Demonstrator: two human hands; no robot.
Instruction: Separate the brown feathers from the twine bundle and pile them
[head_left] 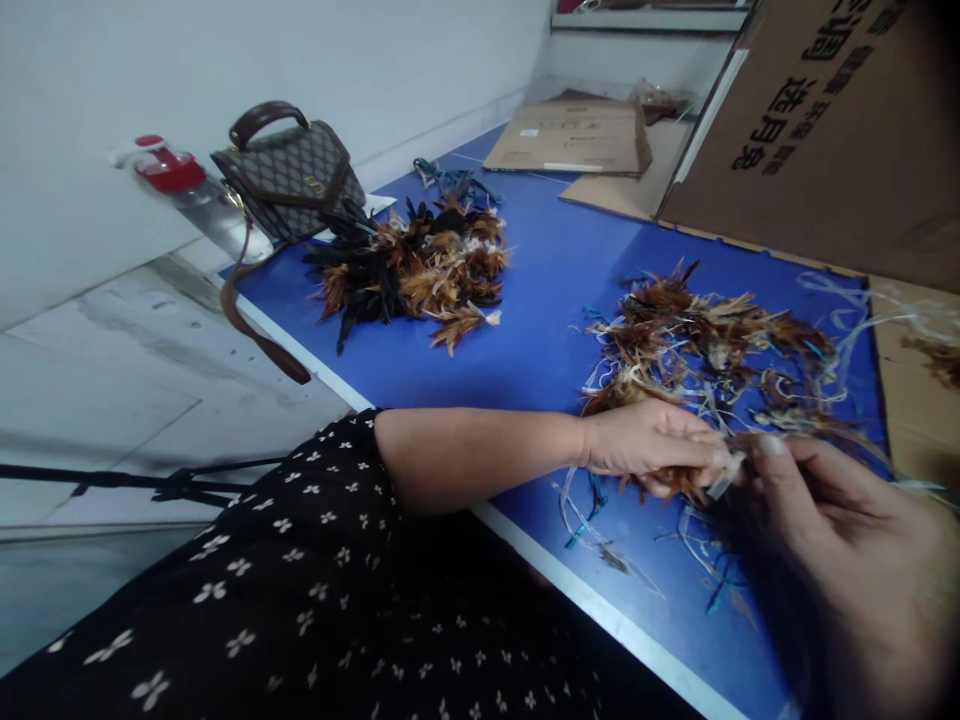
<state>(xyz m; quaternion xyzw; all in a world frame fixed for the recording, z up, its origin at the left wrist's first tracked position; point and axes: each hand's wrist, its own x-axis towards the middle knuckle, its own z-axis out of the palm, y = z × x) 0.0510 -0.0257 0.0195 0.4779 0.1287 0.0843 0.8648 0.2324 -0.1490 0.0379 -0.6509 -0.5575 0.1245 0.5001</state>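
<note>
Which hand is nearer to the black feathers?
Left. The left hand is below and to the right of the black feathers in the picture; the right hand is farther off, lower and well to the right.

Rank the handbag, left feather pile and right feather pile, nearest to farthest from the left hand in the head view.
1. Right feather pile: just beyond the left hand.
2. Left feather pile: leftward across the blue table.
3. Handbag: farther left, beyond that pile.
</note>
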